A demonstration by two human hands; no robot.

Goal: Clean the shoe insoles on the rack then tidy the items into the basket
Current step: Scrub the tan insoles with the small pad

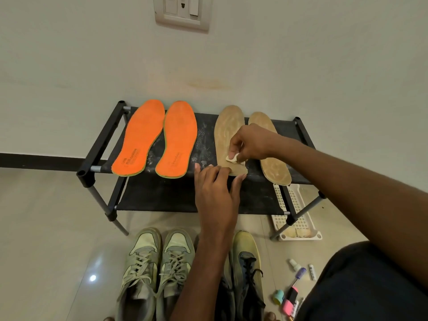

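Resting basket [298,212], 2 tan pieces inside

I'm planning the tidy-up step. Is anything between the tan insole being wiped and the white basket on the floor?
Yes. The basket sits partly under the rack's right end, so the second tan insole, the rack's front rail and its leg stand between it and the wiped insole.

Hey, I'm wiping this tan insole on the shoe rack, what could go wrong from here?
1. The tan insole overhangs the rack's front edge; only your left hand pins its heel, so hard rubbing by your right hand might drag it off.
2. The small white wipe might smear dirt rather than lift it.
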